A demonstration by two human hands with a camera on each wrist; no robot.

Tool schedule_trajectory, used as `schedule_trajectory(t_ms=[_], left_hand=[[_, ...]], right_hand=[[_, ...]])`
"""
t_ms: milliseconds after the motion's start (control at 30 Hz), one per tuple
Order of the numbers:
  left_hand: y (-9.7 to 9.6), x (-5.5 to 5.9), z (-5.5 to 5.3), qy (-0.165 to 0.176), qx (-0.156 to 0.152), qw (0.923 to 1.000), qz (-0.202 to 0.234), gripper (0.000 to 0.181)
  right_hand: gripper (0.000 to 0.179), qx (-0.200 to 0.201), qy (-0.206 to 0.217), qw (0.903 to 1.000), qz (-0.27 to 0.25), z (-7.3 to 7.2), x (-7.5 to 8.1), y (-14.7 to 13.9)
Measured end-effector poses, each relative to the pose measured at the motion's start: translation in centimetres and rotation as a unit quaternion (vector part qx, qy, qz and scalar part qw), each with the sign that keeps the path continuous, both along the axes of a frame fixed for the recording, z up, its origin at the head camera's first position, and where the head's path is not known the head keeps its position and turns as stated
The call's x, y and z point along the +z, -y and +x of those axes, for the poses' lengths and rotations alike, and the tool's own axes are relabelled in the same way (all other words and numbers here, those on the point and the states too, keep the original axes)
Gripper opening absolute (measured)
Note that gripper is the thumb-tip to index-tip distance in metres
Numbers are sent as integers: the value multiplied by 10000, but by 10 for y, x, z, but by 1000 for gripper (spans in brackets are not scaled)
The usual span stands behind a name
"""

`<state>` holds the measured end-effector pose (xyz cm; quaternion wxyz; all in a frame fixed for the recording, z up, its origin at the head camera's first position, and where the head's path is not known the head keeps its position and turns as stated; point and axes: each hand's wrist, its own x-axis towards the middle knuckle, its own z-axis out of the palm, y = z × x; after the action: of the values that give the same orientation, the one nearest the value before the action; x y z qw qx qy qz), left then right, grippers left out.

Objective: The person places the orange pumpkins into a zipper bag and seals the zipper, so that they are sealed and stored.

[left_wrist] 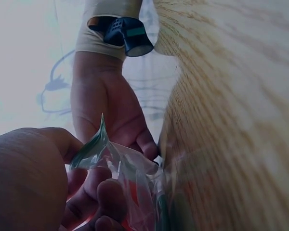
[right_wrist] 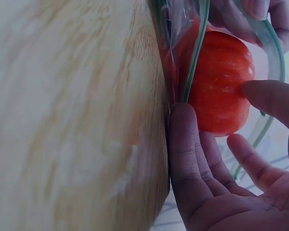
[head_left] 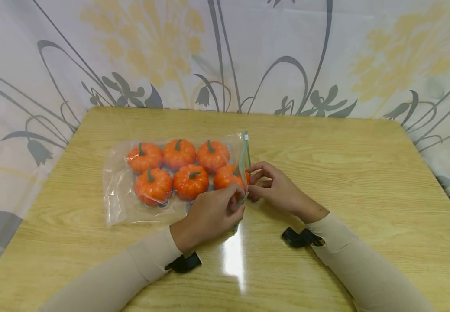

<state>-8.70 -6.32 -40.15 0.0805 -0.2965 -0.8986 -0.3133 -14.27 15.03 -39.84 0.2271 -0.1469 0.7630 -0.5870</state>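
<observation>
A clear zip bag (head_left: 116, 203) with a green zip edge (head_left: 242, 158) lies flat, its mouth toward the right. Inside are several small orange pumpkins (head_left: 178, 154) with green stems, in two rows. My left hand (head_left: 211, 213) pinches the near side of the bag's mouth and lifts the plastic, as the left wrist view shows. At the opening, the fingers of my right hand (head_left: 283, 190) hold the nearest right pumpkin (right_wrist: 221, 84) from both sides. One fingertip touches its skin, and other fingers reach by the lower green strip. Part of this pumpkin is hidden behind the left hand.
A wood-grain table (head_left: 345, 173) carries the bag. Behind and beside it hangs a white cloth (head_left: 248, 52) with yellow and grey flowers. Black wrist cameras (head_left: 186, 263) sit on both sleeved wrists, and light reflects off the table below the bag.
</observation>
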Motion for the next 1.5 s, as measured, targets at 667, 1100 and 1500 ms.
schedule_trajectory(t_ms=[667, 1100, 1500], left_hand=[[0, 1, -2, -188, -67, 9995, 236, 16], [1, 3, -3, -399, -65, 9985, 360, 16], [1, 1, -2, -69, -57, 9999, 82, 19]], right_hand=[[48, 88, -259, 9988, 402, 1, 3, 1], [50, 208, -338, 9977, 544, 1, 4, 1], [40, 30, -163, 9992, 354, -3, 4, -3]])
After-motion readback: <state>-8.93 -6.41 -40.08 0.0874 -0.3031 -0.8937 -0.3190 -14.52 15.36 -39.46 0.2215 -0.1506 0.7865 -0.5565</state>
